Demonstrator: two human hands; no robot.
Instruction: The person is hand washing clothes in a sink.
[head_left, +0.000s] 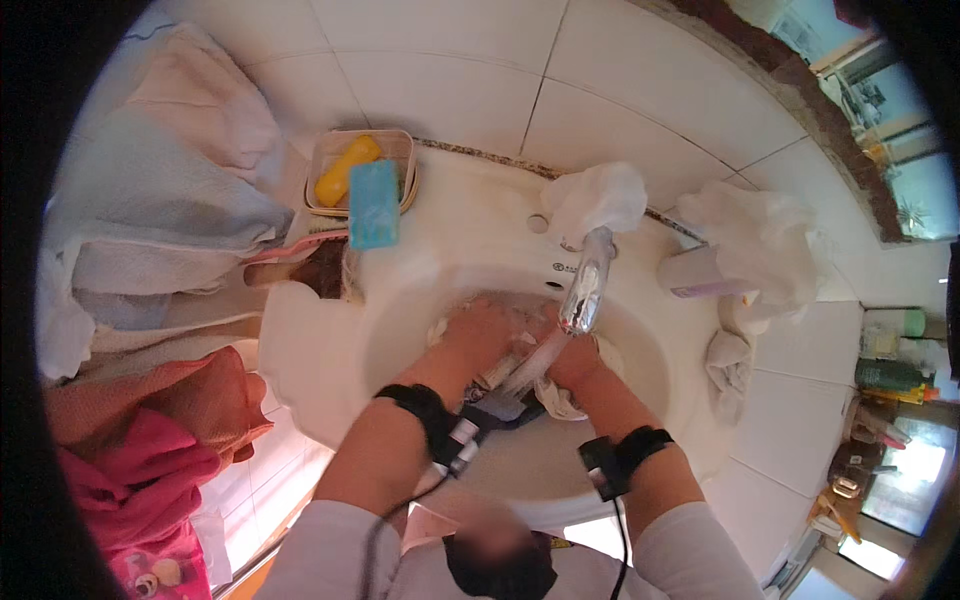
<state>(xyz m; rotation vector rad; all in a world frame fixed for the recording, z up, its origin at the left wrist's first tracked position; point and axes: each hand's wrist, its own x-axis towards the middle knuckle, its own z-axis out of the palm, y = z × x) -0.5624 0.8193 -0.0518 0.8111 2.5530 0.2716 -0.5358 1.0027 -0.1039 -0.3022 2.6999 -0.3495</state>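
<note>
Both of my hands are down in a white washbasin (510, 465), under a stream of water from the chrome tap (589, 292). My left hand (484, 330) reaches into water by the far wall of the bowl. Close beside it, my right hand (570, 360) is partly behind the tap and the stream. Wet cloth lies around and below them: a pale piece (559, 399) by the right wrist and a dark grey piece (501, 409) between the forearms. The fingers of both hands are blurred by water and suds, so their grip does not show.
On the basin's back left ledge, a soap dish (409, 191) holds a yellow bar (349, 171), with a blue sponge (373, 204) across its rim. Nearby lies a brush (319, 271). Towels (172, 195) hang at left. A white cloth (727, 364) lies on the right rim.
</note>
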